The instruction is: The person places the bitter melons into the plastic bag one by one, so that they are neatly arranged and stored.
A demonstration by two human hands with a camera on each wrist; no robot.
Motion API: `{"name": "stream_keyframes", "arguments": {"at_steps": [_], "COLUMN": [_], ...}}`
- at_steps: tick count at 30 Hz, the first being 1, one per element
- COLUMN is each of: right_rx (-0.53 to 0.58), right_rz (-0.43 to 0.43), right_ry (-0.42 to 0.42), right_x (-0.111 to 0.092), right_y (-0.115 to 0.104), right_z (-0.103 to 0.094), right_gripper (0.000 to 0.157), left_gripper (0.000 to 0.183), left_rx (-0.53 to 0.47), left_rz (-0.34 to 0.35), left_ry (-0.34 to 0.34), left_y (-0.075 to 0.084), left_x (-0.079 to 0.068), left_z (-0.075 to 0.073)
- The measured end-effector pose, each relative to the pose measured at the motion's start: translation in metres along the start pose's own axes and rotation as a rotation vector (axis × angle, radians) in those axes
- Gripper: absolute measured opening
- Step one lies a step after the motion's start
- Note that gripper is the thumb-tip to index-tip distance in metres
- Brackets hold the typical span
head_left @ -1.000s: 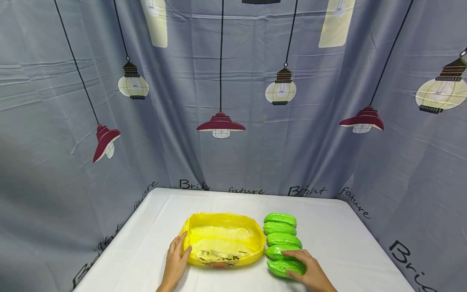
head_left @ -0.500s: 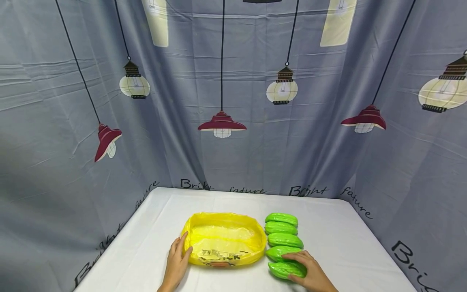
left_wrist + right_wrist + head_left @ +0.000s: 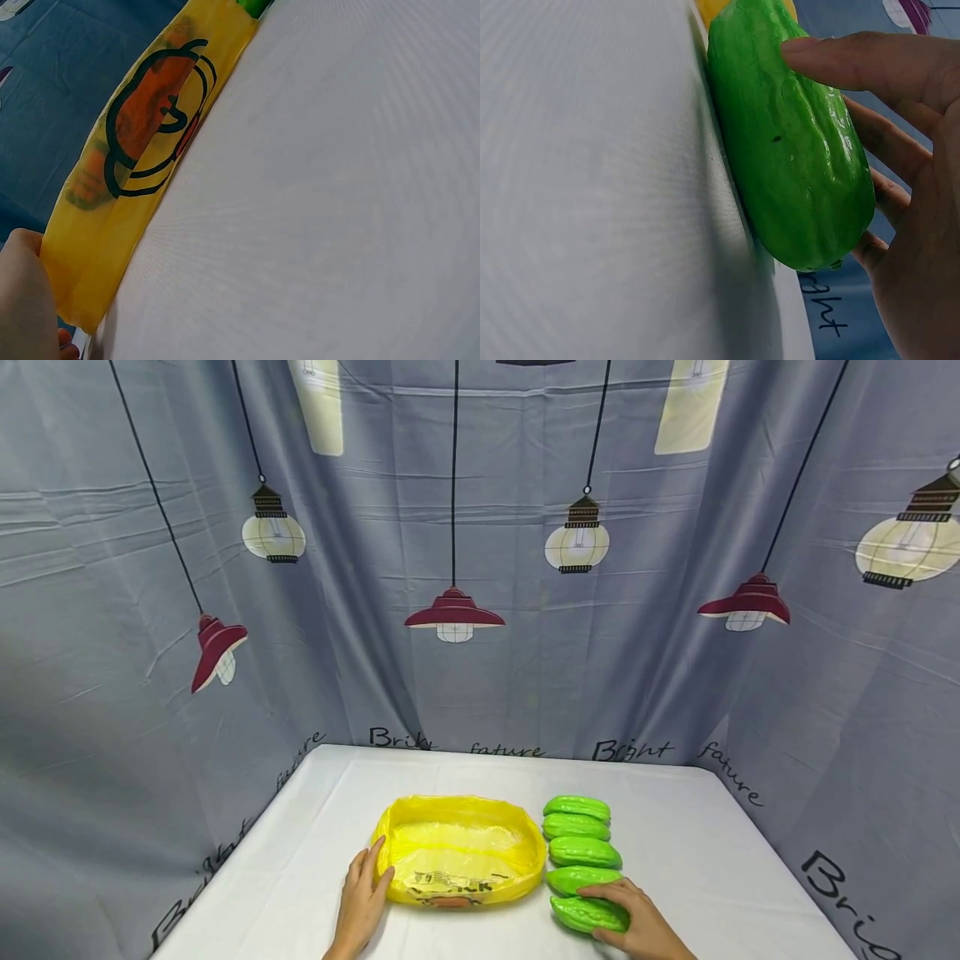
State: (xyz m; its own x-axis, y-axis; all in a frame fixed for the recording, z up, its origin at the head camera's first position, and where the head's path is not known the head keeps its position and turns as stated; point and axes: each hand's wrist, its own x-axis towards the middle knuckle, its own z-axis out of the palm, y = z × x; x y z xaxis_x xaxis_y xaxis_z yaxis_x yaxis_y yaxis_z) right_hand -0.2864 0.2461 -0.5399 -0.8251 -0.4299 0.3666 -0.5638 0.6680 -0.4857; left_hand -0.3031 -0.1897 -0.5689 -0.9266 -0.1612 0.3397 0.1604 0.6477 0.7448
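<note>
A yellow plastic bag (image 3: 461,852), its mouth spread wide and its sides rolled low, lies on the white table. My left hand (image 3: 362,897) rests against the bag's left end, fingers along the outside and thumb toward the near side. To the right of the bag, several glossy green bitter melons form a column. My right hand (image 3: 636,917) grips the nearest bitter melon (image 3: 588,913), thumb on the near side and fingers over the far side; the right wrist view shows this melon (image 3: 787,142) on the table. Just behind it lies another bitter melon (image 3: 581,880).
Farther back in the column are more bitter melons, among them a middle one (image 3: 585,852) and the farthest one (image 3: 577,807). The white tabletop (image 3: 675,827) ends at a grey-blue curtain (image 3: 525,693) printed with lamps, which surrounds its back and sides.
The nearest bitter melon has barely shifted under my right hand. My left hand stays against the bag, and the head view sways slightly.
</note>
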Motion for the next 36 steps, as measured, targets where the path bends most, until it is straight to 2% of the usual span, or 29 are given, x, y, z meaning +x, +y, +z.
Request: {"name": "stream_keyframes", "arguments": {"at_steps": [7, 12, 20, 27, 36], "right_rx": [-0.002, -0.031, 0.032, 0.108, 0.224], "right_rz": [-0.163, -0.191, -0.084, 0.053, 0.117], "right_ry": [0.055, 0.041, -0.109, -0.216, -0.278], "right_x": [0.0, 0.001, 0.002, 0.006, 0.007], "right_y": [0.003, 0.003, -0.002, -0.004, -0.006], "right_z": [0.002, 0.001, -0.005, -0.009, -0.011], "right_gripper": [0.051, 0.048, 0.036, 0.038, 0.05], "left_gripper": [0.051, 0.05, 0.051, 0.051, 0.05], "left_rx": [0.009, -0.002, 0.007, 0.019, 0.029], "left_rz": [0.018, 0.019, -0.002, 0.009, 0.031], "left_ry": [0.022, 0.034, 0.01, 0.016, 0.044], "left_y": [-0.002, -0.003, -0.004, -0.003, -0.003], "left_x": [-0.001, -0.001, -0.002, -0.003, -0.002], "left_z": [0.002, 0.002, 0.002, 0.001, 0.001]}}
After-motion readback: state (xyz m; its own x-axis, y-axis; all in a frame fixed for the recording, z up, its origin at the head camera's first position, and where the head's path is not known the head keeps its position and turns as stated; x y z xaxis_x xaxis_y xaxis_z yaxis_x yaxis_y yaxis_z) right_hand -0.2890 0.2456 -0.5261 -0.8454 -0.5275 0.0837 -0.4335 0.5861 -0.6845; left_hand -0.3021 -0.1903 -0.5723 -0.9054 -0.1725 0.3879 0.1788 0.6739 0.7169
